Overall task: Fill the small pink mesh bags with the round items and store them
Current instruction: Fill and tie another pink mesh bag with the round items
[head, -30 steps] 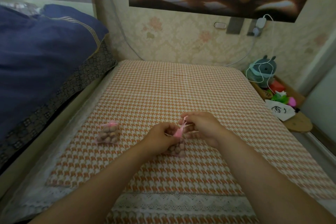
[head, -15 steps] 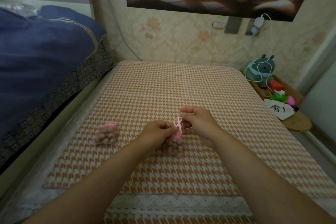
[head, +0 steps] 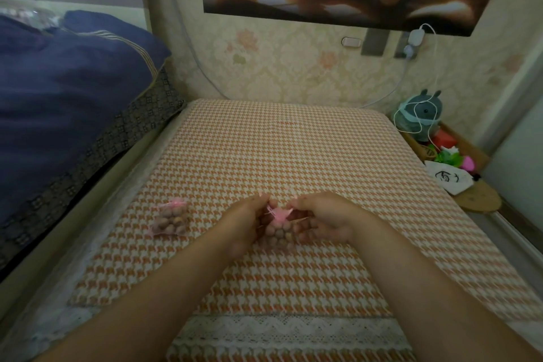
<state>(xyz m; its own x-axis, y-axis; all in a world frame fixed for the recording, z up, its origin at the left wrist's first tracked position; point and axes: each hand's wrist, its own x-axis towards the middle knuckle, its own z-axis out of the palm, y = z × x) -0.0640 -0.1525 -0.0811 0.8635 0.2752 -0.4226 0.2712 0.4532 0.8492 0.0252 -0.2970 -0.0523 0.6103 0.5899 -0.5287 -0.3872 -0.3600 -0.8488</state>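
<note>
Cinching bag point(head: 277, 233): left hand point(head: 244, 223), right hand point(head: 323, 220) both pinch its strings point(head: 279, 212); I'd pull evenly toward 9 and 3 o'clock.

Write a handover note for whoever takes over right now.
Left hand: pinches the pink drawstring of the mesh bag between the hands.
Right hand: pinches the same drawstring from the other side.
That bag is filled with round items and sits on the checked cloth.
Done: a second filled bag lies closed on the cloth, to the left.
Left to do: finish closing this bag, store both; no storage spot is evident.
</note>
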